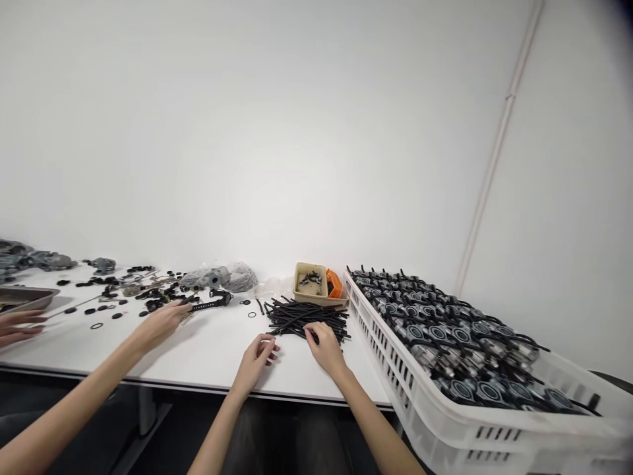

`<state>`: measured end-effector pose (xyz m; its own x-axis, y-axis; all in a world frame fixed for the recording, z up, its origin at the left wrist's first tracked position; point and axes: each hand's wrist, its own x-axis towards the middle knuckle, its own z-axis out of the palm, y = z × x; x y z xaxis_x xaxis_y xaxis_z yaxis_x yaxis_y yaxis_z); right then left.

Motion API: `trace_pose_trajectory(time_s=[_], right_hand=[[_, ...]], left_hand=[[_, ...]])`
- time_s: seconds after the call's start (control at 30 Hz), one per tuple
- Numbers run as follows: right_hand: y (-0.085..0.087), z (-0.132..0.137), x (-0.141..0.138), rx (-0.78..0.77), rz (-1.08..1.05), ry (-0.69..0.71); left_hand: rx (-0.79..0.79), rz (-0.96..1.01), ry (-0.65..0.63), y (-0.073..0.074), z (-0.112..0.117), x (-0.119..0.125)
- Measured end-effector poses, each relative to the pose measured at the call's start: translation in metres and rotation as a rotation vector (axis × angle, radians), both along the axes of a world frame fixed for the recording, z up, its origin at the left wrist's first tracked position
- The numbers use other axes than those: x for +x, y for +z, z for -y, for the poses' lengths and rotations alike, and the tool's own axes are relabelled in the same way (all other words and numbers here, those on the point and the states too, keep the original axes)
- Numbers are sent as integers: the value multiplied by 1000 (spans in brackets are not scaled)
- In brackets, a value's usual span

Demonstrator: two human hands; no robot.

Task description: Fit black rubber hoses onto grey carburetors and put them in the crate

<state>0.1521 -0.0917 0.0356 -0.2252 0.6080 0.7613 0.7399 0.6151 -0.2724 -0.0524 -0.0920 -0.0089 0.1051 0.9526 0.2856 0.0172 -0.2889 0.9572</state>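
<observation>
A heap of short black rubber tubes lies on the white table. My right hand rests at the near edge of the heap, its fingers closed on one black tube. Just to its left, my left hand lies on the tabletop with fingertips pinched together; what they hold is too small to make out.
A white slotted crate full of grey carburetors stands at the right. A tan tray with small parts and an orange piece sits behind the tubes. A co-worker's hand reaches among black rings and metal parts at the left; another hand shows at the far left.
</observation>
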Motion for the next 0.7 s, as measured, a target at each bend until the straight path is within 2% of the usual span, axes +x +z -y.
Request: trace_pose_trajectory(time_s=[0.1,0.17,0.37,0.43,0.5,0.57,0.67,0.7], right_hand=[[-30,-25,3,-20,-30,-62],[-41,-32,6,-28,-49,-92],[-44,-33,12,-70,-85,-114],[-43,-32,12,-74,-101,-122],[-44,-32,13,-82,-104,-113],[-45,-34,13,-88,-109,-102],[-47,-36,14,-94,-127,-97],[-48,-37,14,-98,-133,-95]], left_hand=[[4,0,-4,0,0,0],[0,-5,-4,0,-1,0],[2,-24,9,-1,-1,0],[38,-68,64,1,1,-1],[122,-197,208,6,2,-6],[247,-418,444,16,-4,-14],[411,-765,814,40,-28,-31],[435,-877,854,49,-40,-37]])
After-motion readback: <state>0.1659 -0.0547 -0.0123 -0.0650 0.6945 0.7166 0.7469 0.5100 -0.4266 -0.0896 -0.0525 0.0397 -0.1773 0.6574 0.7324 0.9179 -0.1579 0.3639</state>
